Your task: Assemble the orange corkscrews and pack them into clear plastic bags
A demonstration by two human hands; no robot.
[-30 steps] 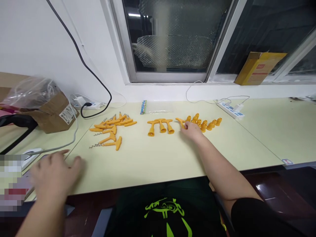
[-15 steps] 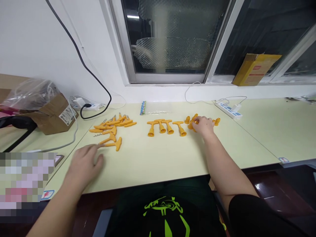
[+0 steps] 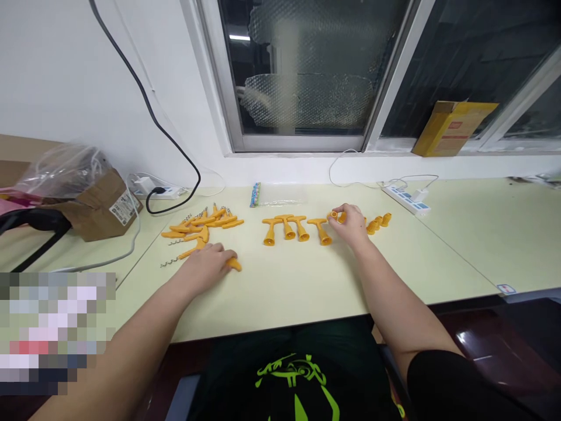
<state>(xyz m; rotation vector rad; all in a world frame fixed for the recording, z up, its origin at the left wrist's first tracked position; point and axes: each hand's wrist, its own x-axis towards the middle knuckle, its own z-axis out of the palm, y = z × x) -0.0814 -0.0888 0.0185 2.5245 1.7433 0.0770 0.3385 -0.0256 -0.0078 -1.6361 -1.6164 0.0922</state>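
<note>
Two bare hands gripping yellow plastic pieces on a pale table (image 3: 280, 292).
The left hand (image 3: 208, 266) clasps a yellow T-handled piece (image 3: 234, 264) beside the pile of orange-yellow corkscrews with metal spirals (image 3: 214, 221); four yellow T-shaped pieces with flared ends (image 3: 288, 228) lie mid-table; the right hand (image 3: 352, 225) pinches a small yellow hollow sleeve (image 3: 333, 215), near more yellow sleeves (image 3: 372, 227).

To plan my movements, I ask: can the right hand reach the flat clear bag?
Probably yes: the bag lies near the right hand, behind T-shaped pieces, with nothing tall between. But that grip seems occupied by a yellow cap.
</note>
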